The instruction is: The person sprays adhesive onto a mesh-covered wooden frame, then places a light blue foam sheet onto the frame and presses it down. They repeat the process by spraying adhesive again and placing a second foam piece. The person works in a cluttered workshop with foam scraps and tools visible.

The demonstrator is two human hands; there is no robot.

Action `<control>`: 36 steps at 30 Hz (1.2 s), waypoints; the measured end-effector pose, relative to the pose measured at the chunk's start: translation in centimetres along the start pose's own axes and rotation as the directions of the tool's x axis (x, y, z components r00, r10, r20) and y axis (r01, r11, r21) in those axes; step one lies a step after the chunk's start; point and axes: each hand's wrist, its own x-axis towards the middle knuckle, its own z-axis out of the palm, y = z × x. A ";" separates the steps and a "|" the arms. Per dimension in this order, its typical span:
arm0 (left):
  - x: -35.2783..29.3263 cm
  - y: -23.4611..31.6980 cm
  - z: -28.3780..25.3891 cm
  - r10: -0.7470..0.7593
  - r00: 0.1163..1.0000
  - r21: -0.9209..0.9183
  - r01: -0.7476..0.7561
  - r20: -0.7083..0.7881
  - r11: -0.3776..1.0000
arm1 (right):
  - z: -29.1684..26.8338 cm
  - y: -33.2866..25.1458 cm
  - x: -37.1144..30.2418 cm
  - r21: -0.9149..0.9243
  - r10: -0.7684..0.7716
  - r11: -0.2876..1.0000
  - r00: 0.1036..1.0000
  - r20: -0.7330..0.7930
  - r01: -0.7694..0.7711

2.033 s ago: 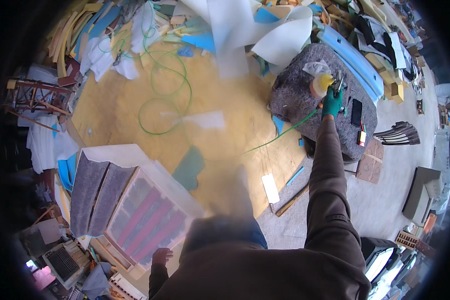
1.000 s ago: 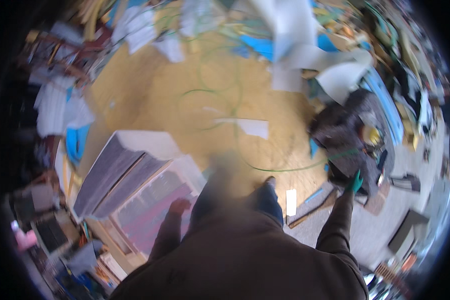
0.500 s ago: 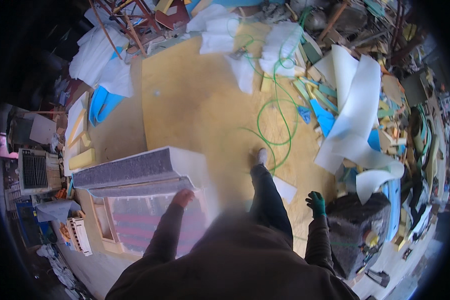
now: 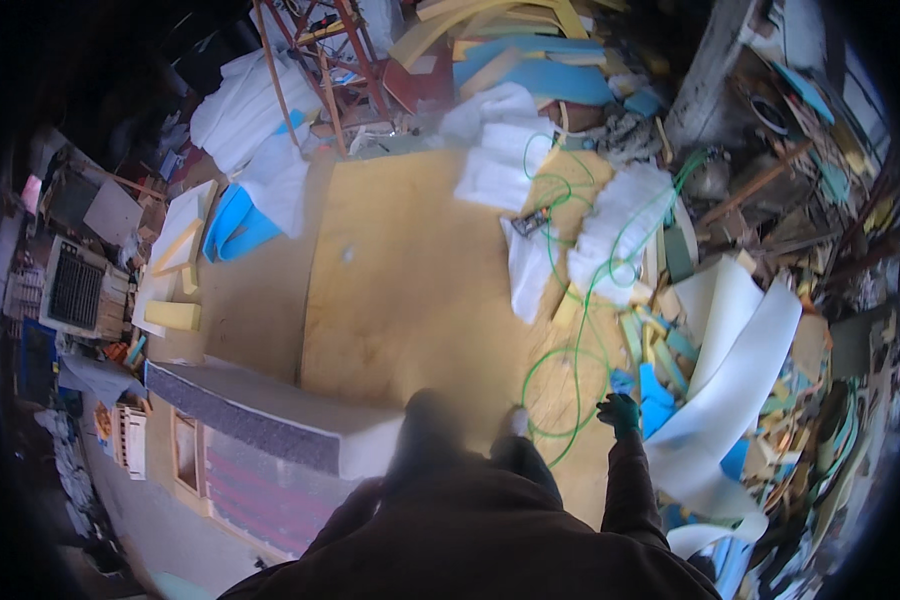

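My right hand (image 4: 619, 412), in a green glove, hangs to the right of my legs. Its fingers are loosely bent and apart, with nothing between them. Beneath it in the picture are the floor and a green hose (image 4: 573, 432) lying in loops. Of my left arm only the dark sleeve (image 4: 355, 508) shows, beside a large padded furniture piece (image 4: 260, 400); the hand itself is hidden. That piece has a pale top, a dark grey fabric band, a wooden frame and a side with reddish stripes. One of my shoes (image 4: 516, 420) is on the yellowish board floor (image 4: 400, 270).
White wadding sheets (image 4: 620, 235) lie ahead with a small tool (image 4: 532, 222) near them. To the right, a long white foam sheet (image 4: 740, 390) covers heaped foam scraps. Yellow foam blocks (image 4: 173, 316) and a bent blue foam piece (image 4: 238, 225) are at left; a red metal frame (image 4: 355, 60) stands farther back.
I have stepped forward, and the furniture piece now sits lower in the picture. My left hand has dropped out of sight; the dark wrapped block on the right has left the view.
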 end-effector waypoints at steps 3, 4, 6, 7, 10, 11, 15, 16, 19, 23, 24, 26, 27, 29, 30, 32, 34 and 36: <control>2.6 5.5 -1.2 0.001 1.000 -0.067 -0.001 -0.011 0.998 | 7.2 -10.3 11.2 0.044 -0.078 0.996 0.992 0.100 0.074; 4.1 6.7 -2.1 0.003 1.000 -0.076 -0.004 -0.015 0.997 | 9.4 -12.7 14.1 0.019 -0.034 0.999 0.997 0.065 0.033; 8.0 8.5 -4.2 0.008 1.000 -0.083 -0.009 -0.016 0.996 | 13.5 -16.2 20.5 0.057 -0.012 0.998 0.993 0.119 0.006; 10.1 9.3 -5.7 0.003 1.000 -0.085 -0.005 -0.014 0.996 | 15.2 -17.5 23.9 0.100 -0.041 0.995 0.981 0.190 0.022; 18.2 11.7 -12.6 0.001 1.000 -0.077 -0.001 -0.008 0.997 | 18.6 -17.6 30.9 -0.072 -0.186 0.975 0.949 0.254 0.210; 21.1 12.8 -15.7 0.001 1.000 -0.057 -0.001 -0.002 0.998 | 19.5 -17.2 32.8 -0.125 -0.227 0.956 0.942 0.248 0.264; 34.4 20.4 -32.8 -0.033 0.999 0.046 0.035 -0.041 0.998 | 21.2 -14.2 33.8 -0.116 0.272 0.952 0.958 -0.094 -0.282; 37.5 23.6 -38.4 -0.102 0.991 0.047 0.107 -0.088 0.993 | 22.0 -13.2 33.1 -0.066 0.340 0.939 0.940 0.035 -0.337; 43.8 36.6 -56.8 0.312 0.897 -0.029 -0.338 -0.314 0.941 | 26.0 -12.2 33.5 -0.022 0.503 0.863 0.857 0.107 -0.504; 47.4 54.7 -71.2 0.341 0.663 -0.170 -0.581 -0.667 0.796 | 35.1 -13.9 39.2 -0.483 0.599 0.713 0.800 0.042 -0.508; 48.7 58.4 -73.3 0.340 0.642 -0.154 -0.586 -0.687 0.795 | 38.1 -14.8 42.6 -0.228 0.710 0.666 0.697 -0.100 -0.710; 52.8 64.0 -75.1 0.355 0.680 -0.164 -0.573 -0.641 0.803 | 43.1 -16.5 48.6 -0.583 0.452 0.770 0.867 0.208 -0.261; 55.5 66.5 -76.1 0.390 0.673 -0.145 -0.594 -0.629 0.791 | 45.3 -17.3 52.6 -0.581 0.512 0.729 0.851 0.113 -0.362; 60.8 69.2 -75.8 0.358 0.803 -0.321 -0.538 -0.477 0.779 | 49.5 -18.5 61.2 -0.271 0.578 0.791 0.815 0.036 -0.549; 63.0 70.2 -76.3 0.466 0.836 -0.134 -0.518 -0.290 0.845 | 51.4 -19.0 65.6 -0.180 0.557 0.826 0.823 0.115 -0.534; 66.2 72.0 -76.3 0.315 0.943 0.173 -0.295 -0.108 0.940 | 55.2 -20.8 73.8 -0.094 0.455 0.890 0.855 0.250 -0.446; 67.7 73.0 -75.3 0.180 0.977 0.037 -0.177 -0.112 0.984 | 59.0 -24.1 81.4 -0.221 0.304 0.942 0.922 0.241 -0.253; 69.8 76.0 -75.7 0.106 0.992 0.085 -0.100 -0.069 0.991 | 62.7 -30.0 86.3 -0.355 0.113 0.933 0.982 0.148 -0.054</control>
